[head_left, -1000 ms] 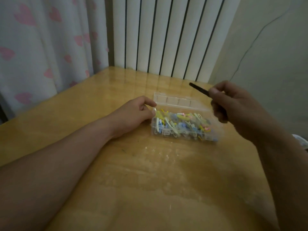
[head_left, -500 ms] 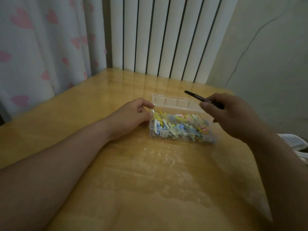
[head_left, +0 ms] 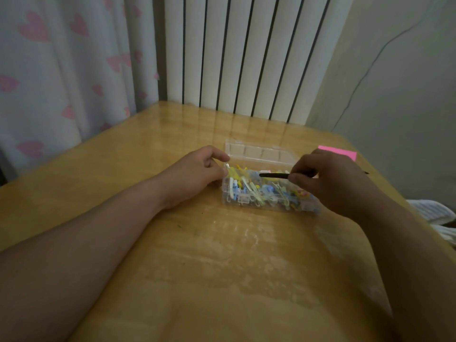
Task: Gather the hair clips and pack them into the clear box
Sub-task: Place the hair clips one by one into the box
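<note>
The right hand (head_left: pixel 338 183) is pinching a black clip (head_left: pixel 274 175) between thumb and fingertips. The clip is pointing leftward from the fingers, lying roughly along the length of the box (head_left: pixel 246 202) and hovering just above the coloured clips (head_left: pixel 256 191) piling inside. The left hand (head_left: pixel 197 174) is curling its fingers round the box's left end, seemingly steadying it. The lid (head_left: pixel 259 153) is lying open behind. The box is sitting on a wooden table (head_left: pixel 222 267), with a pink note (head_left: pixel 338 152) beyond and a radiator (head_left: pixel 246 58) and curtain (head_left: pixel 61 70) behind.
</note>
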